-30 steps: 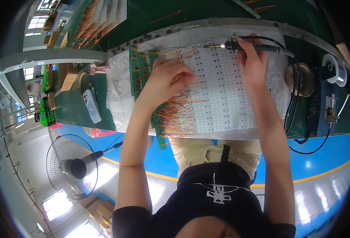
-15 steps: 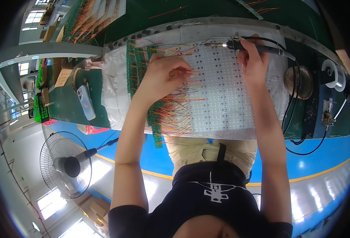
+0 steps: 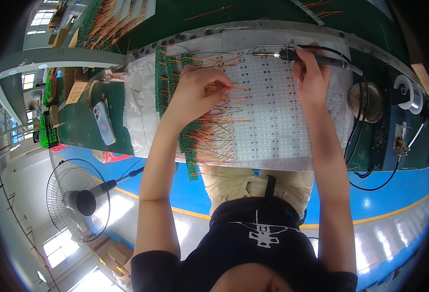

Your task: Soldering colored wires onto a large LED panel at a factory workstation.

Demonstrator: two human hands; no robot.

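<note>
My left hand (image 3: pixel 200 92) is closed over the wires, thumb and finger pinching a thin orange wire (image 3: pixel 239 89). Its end points right over a white panel (image 3: pixel 272 117) covered in rows of small dots. Under and beside this hand lie green circuit board strips (image 3: pixel 191 153), with many red and yellow wires fanning rightward onto the panel. A soldering iron (image 3: pixel 304 57) is gripped in my right hand (image 3: pixel 313 73). Its metal tip points left above the panel's far edge, apart from the pinched wire. A thin bent tube runs alongside the iron.
Right of the panel are a round brown pad (image 3: pixel 365 102), black cables and a white solder spool (image 3: pixel 409 92) on a stand. A phone (image 3: pixel 104 122) lies at the left. More wired strips (image 3: pixel 112 29) rest at the far left. A fan (image 3: pixel 80 200) stands beyond the table's near left.
Both hands hold nearly the same places and grips. The left fingers have shifted very slightly around the wire; the whole view has moved a little.
</note>
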